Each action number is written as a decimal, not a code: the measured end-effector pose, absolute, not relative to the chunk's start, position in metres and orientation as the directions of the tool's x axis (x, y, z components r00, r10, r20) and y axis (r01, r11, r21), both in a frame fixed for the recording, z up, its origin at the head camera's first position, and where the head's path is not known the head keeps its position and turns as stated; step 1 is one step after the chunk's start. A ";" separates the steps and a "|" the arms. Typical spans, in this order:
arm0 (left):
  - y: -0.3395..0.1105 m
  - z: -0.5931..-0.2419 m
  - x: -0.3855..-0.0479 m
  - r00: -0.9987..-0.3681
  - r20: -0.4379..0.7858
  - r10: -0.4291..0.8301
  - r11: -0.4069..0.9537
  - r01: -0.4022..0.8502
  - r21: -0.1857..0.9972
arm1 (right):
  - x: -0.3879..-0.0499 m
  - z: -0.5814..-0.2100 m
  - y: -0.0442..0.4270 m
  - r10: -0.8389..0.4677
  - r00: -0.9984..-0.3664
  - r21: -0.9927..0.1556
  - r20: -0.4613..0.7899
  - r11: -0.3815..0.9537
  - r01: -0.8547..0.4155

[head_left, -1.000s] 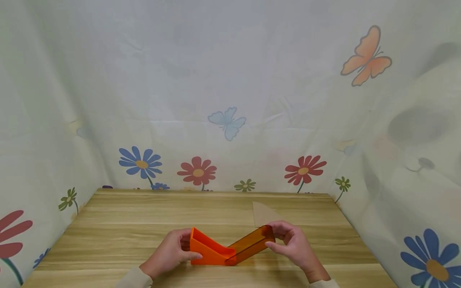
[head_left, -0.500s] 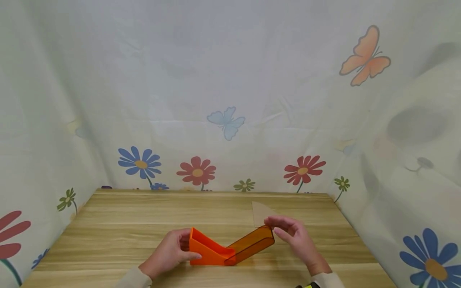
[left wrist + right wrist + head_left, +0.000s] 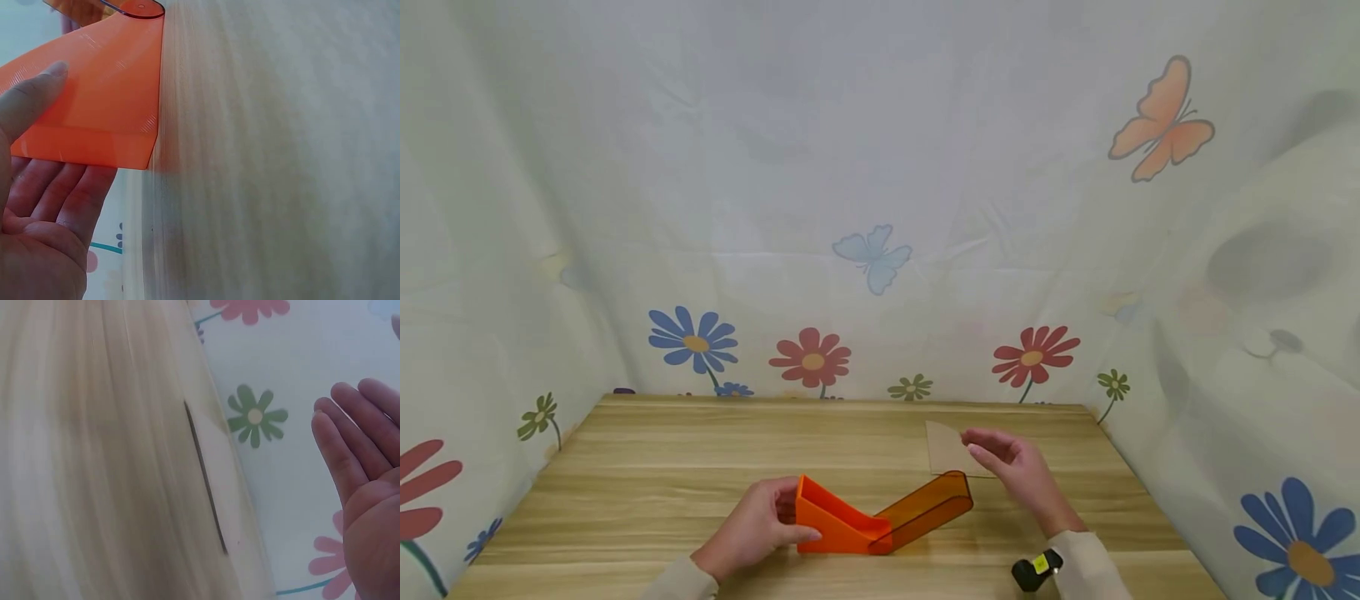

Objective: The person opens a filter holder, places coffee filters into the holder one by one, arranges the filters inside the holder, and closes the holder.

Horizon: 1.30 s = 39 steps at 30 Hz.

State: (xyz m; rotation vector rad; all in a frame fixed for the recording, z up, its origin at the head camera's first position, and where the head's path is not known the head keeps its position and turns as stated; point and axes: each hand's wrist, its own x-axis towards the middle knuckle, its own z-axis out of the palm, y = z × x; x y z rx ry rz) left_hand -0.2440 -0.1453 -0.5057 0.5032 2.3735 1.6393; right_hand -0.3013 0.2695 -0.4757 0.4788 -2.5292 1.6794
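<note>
An orange wedge-shaped plastic box point(image 3: 838, 525) rests on the wooden table with its hinged, see-through amber lid point(image 3: 921, 512) swung out to the right. My left hand point(image 3: 758, 527) grips the box's tall left end, thumb on the near side and fingers behind; the left wrist view shows the thumb point(image 3: 37, 94) flat on the orange side wall point(image 3: 94, 94). My right hand point(image 3: 1018, 471) is above the table, behind the lid and apart from it, holding nothing. Nearest to it lies a flat tan piece with one curved edge point(image 3: 946, 450), partly hidden by the fingers.
The wood-grain table point(image 3: 722, 450) ends at a pale curtain point(image 3: 760, 275) printed with flowers and butterflies, which hangs behind and on both sides. A small black device with a yellow mark point(image 3: 1036, 571) sits at the right wrist.
My right hand has let go of the amber lid and moved up and away to the tan piece. The lid stays swung out. My left hand and the box have not moved.
</note>
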 end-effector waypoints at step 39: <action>-0.144 -0.507 -0.244 -0.922 0.018 0.388 0.307 0.147 0.940 | -0.377 -0.497 0.266 -0.148 -0.989 -0.679 0.023 0.723 -0.124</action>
